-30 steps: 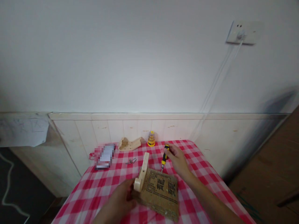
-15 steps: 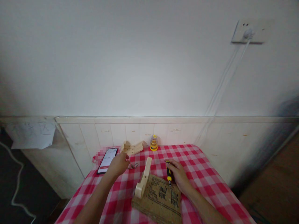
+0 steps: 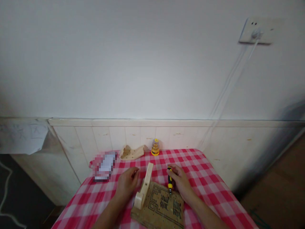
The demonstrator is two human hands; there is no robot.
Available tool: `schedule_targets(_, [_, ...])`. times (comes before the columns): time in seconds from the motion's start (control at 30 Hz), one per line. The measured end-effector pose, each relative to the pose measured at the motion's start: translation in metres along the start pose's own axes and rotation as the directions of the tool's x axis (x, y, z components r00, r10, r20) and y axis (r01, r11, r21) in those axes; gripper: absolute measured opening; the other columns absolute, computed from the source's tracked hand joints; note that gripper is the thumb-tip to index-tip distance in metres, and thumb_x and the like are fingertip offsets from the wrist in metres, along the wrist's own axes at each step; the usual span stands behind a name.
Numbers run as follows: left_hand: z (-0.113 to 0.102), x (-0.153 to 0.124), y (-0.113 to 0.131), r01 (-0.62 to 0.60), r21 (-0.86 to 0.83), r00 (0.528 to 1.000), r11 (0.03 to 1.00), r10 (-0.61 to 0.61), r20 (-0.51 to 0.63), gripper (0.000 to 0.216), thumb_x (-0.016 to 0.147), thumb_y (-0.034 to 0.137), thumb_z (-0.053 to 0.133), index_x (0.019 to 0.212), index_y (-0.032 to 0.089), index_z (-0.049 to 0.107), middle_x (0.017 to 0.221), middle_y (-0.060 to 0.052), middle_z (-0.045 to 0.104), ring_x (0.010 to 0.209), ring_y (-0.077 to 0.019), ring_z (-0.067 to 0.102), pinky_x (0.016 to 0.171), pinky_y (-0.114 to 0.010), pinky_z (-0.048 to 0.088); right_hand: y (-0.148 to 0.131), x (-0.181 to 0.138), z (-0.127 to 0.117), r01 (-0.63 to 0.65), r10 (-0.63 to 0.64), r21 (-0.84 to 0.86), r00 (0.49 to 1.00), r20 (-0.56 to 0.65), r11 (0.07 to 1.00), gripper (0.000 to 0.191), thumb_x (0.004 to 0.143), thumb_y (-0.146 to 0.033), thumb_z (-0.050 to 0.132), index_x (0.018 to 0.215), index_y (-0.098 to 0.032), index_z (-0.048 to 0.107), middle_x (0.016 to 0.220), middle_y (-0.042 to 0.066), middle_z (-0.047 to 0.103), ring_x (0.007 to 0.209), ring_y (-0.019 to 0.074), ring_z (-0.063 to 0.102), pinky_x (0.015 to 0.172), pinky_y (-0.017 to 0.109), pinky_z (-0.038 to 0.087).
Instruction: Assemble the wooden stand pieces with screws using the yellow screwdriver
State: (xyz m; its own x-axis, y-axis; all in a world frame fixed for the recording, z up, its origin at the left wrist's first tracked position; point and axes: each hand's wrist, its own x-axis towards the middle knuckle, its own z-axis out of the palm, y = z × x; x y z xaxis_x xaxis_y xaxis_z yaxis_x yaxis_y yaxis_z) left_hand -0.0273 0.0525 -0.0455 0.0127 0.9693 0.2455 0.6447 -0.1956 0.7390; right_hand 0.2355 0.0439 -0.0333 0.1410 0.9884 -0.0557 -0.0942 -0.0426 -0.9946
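Head view shows the right hand [image 3: 180, 180] closed around the screwdriver [image 3: 170, 180], lower centre of the frame, its tip pointing down over the board [image 3: 164, 206]; whether tip and wood touch, I cannot tell. The left hand [image 3: 126, 183], just left of the bar [image 3: 148, 178], has its fingers curled; whether they pinch anything is too small to tell. The board lies at bottom centre on the checked cloth [image 3: 197, 163], the bar along its left side. Neither hand clearly braces the board, so a push from the screwdriver could slide it or ruck the cloth. A slanted tip might skid and scratch the lettering. Anything tiny in the left fingers could drop and roll among the checks. A leftward swing of that forearm could nudge the phone [image 3: 105, 166].
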Motion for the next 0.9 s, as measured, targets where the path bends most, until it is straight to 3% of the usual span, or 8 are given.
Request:
schedule_targets(0.1, [0.000, -0.007, 0.002, -0.061, -0.073, 0.997, 0.995, 0.065, 0.050, 0.029, 0.093, 0.042, 0.056, 0.095, 0.022, 0.076, 0.092, -0.009, 0.080, 0.082, -0.0254, 0.072, 0.075, -0.032, 0.048, 0.002, 0.003, 0.000, -0.022, 0.023, 0.011, 0.999, -0.029, 1.000, 0.038, 0.070, -0.051, 0.075, 0.092, -0.023, 0.063, 0.062, -0.003, 0.062, 0.046, 0.0163, 0.055, 0.048, 0.031, 0.047])
schedule_targets(0.23, [0.001, -0.007, 0.000, -0.038, -0.151, 0.998, 0.988, 0.044, 0.038, 0.032, 0.092, 0.047, 0.057, 0.094, 0.022, 0.076, 0.089, -0.009, 0.080, 0.081, -0.0263, 0.072, 0.073, -0.032, 0.048, -0.002, 0.009, -0.009, 0.004, -0.008, -0.063, 0.998, -0.067, 0.998, 0.027, 0.073, -0.047, 0.066, 0.077, -0.025, 0.052, 0.072, 0.004, 0.069, 0.063, 0.0231, 0.070, 0.064, 0.039, 0.058])
schedule_targets(0.33, [0.003, -0.004, -0.005, -0.033, -0.155, 0.999, 0.987, 0.035, 0.010, 0.034, 0.093, 0.048, 0.056, 0.093, 0.021, 0.076, 0.083, -0.008, 0.078, 0.074, -0.0249, 0.070, 0.071, -0.032, 0.048, -0.008, 0.014, -0.021, 0.054, -0.078, -0.221, 0.991, -0.105, 0.974, 0.021, 0.073, -0.037, 0.063, 0.070, -0.026, 0.045, 0.069, 0.004, 0.066, 0.068, 0.0248, 0.070, 0.067, 0.040, 0.057])
schedule_targets(0.43, [0.005, -0.004, -0.009, -0.059, -0.125, 0.998, 0.990, 0.062, 0.021, 0.035, 0.095, 0.047, 0.053, 0.094, 0.021, 0.076, 0.084, -0.008, 0.078, 0.075, -0.0244, 0.071, 0.070, -0.031, 0.047, -0.012, 0.014, -0.033, 0.109, -0.175, -0.442, 0.978, -0.110, 0.890, 0.017, 0.068, -0.023, 0.066, 0.069, -0.025, 0.049, 0.067, 0.001, 0.062, 0.071, 0.0241, 0.065, 0.068, 0.036, 0.052])
schedule_targets(0.63, [0.004, -0.006, -0.003, -0.088, -0.035, 0.991, 0.996, 0.091, 0.103, 0.039, 0.098, 0.043, 0.043, 0.098, 0.020, 0.075, 0.090, -0.008, 0.079, 0.082, -0.0239, 0.072, 0.072, -0.031, 0.046, -0.017, 0.004, -0.038, 0.194, -0.221, -0.729, 0.973, 0.060, 0.657, 0.018, 0.067, -0.007, 0.062, 0.079, -0.021, 0.063, 0.084, 0.005, 0.069, 0.089, 0.0250, 0.064, 0.080, 0.033, 0.047])
schedule_targets(0.9, [-0.001, -0.006, 0.006, -0.087, 0.013, 0.984, 0.996, 0.083, 0.156, 0.037, 0.099, 0.038, 0.044, 0.095, 0.020, 0.075, 0.087, -0.008, 0.079, 0.080, -0.0234, 0.071, 0.070, -0.030, 0.041, -0.042, 0.017, -0.023, 0.271, -0.137, -0.831, 0.962, 0.234, 0.486, 0.017, 0.080, -0.017, 0.069, 0.096, -0.016, 0.072, 0.104, 0.012, 0.076, 0.099, 0.0266, 0.069, 0.087, 0.034, 0.051])
